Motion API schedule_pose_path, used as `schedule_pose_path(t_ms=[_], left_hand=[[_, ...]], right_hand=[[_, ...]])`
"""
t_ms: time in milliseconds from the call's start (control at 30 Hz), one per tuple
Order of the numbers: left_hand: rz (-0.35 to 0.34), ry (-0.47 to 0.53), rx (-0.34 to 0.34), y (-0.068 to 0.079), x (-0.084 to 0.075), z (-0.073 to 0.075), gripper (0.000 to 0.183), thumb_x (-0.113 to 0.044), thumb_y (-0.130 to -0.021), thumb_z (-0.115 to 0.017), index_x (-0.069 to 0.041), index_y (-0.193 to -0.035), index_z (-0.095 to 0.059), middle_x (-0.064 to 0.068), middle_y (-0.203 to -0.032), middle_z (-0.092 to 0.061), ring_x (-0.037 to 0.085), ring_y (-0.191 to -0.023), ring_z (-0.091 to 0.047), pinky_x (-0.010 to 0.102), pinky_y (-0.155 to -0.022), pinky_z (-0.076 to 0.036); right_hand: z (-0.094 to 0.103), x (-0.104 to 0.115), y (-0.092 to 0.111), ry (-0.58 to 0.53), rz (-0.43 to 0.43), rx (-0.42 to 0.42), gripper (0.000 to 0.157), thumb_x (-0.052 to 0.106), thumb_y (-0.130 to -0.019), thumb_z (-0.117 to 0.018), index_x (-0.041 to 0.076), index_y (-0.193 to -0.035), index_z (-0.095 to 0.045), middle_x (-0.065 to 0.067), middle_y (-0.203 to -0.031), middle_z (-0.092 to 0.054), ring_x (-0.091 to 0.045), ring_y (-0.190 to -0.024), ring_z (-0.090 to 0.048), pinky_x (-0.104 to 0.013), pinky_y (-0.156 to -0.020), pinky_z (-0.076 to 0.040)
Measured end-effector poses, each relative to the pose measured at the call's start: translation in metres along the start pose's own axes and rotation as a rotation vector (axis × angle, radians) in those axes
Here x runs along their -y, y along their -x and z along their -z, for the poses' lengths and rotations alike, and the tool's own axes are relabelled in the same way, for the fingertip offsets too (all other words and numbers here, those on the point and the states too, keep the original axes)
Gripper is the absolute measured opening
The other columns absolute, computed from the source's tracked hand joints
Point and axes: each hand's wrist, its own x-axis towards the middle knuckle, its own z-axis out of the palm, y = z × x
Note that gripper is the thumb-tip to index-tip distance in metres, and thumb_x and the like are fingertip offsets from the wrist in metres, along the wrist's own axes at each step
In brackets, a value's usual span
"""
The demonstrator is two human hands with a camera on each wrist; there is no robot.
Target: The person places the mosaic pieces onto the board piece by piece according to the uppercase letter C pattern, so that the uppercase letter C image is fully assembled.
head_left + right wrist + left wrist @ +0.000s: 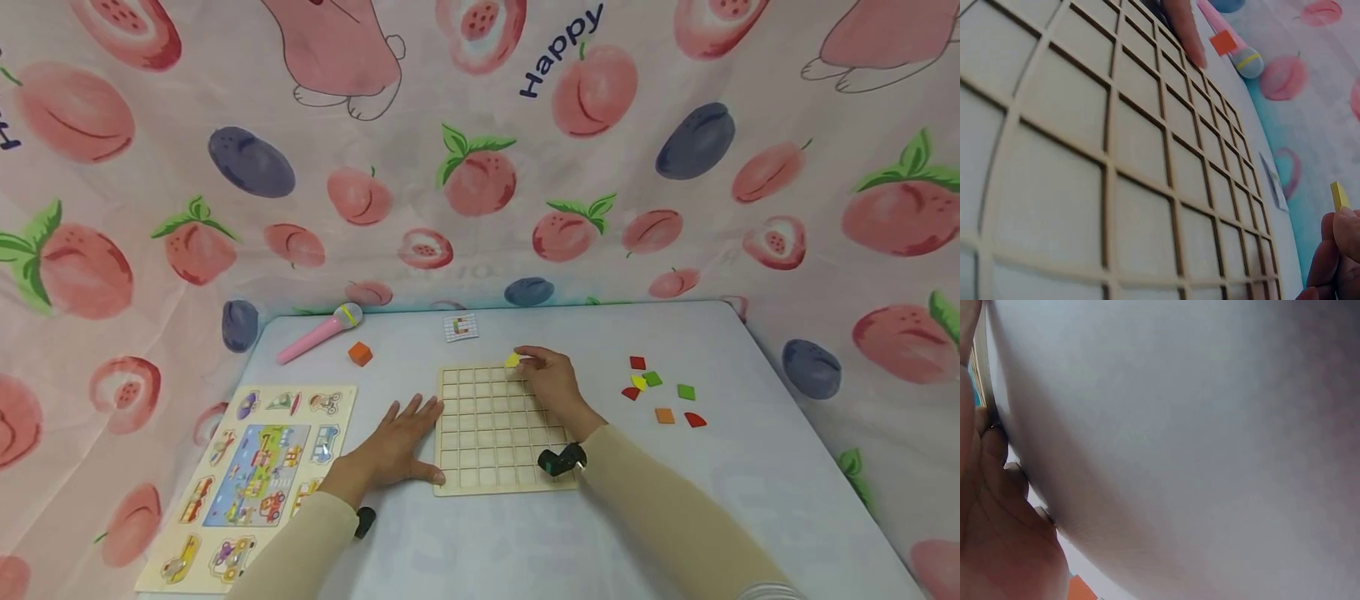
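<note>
A pale wooden grid board lies flat in the middle of the table. My right hand is over its far edge and pinches a small yellow tile between thumb and finger. In the right wrist view, that yellow tile shows above the thumb tip, apart from the board. My left hand rests spread on the table, thumb and fingertips touching the board's left edge. The left wrist view shows only part of this left hand against the tabletop.
Several red, green, yellow and orange tiles lie scattered right of the board. A picture puzzle board is at the left. Behind are a pink toy microphone, an orange cube and a small card with a drawn pattern.
</note>
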Motion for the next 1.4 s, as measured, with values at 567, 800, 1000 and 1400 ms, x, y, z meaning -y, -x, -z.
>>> schedule_pose_path(t_ms=[567, 800, 1000, 1400], left_hand=[[-0.003, 0.023, 0.008, -0.002, -0.003, 0.006, 0.123, -0.064, -0.076, -0.086, -0.016, -0.17, -0.023, 0.002, -0.177, -0.018, 0.026, -0.166, -0.004, 0.051, -0.136, 0.001], [-0.003, 0.024, 0.013, -0.002, -0.004, 0.005, 0.123, -0.064, -0.075, -0.086, -0.016, -0.17, -0.024, 0.002, -0.177, -0.019, 0.026, -0.166, -0.004, 0.052, -0.136, 0.0], [-0.002, 0.018, 0.013, 0.0, -0.002, 0.003, 0.123, -0.065, -0.075, -0.085, -0.015, -0.169, -0.024, 0.003, -0.177, -0.02, 0.028, -0.166, -0.005, 0.053, -0.135, -0.001], [-0.013, 0.016, -0.006, 0.002, -0.003, 0.003, 0.123, -0.065, -0.074, -0.086, -0.014, -0.169, -0.027, 0.003, -0.176, -0.022, 0.028, -0.166, -0.006, 0.053, -0.135, -0.001]], right_hand=[[-0.028, -0.001, 0.002, 0.014, 0.066, 0.021, 0.031, 0.008, -0.099, -0.072, 0.007, -0.13, -0.074, -0.012, -0.112, -0.077, -0.028, -0.107, -0.072, -0.043, -0.092, -0.061], [-0.036, -0.005, 0.003, 0.066, 0.045, 0.03, 0.025, 0.01, -0.097, -0.074, 0.014, -0.122, -0.077, -0.005, -0.104, -0.078, -0.022, -0.099, -0.071, -0.04, -0.09, -0.058], [-0.046, -0.012, 0.005, 0.173, 0.082, 0.036, 0.026, 0.01, -0.095, -0.076, 0.014, -0.12, -0.078, -0.001, -0.101, -0.077, -0.017, -0.094, -0.068, -0.038, -0.088, -0.057], [-0.054, -0.013, 0.012, 0.336, 0.146, 0.024, 0.023, 0.01, -0.095, -0.077, 0.014, -0.118, -0.078, -0.002, -0.107, -0.075, -0.022, -0.104, -0.066, -0.042, -0.094, -0.057]])
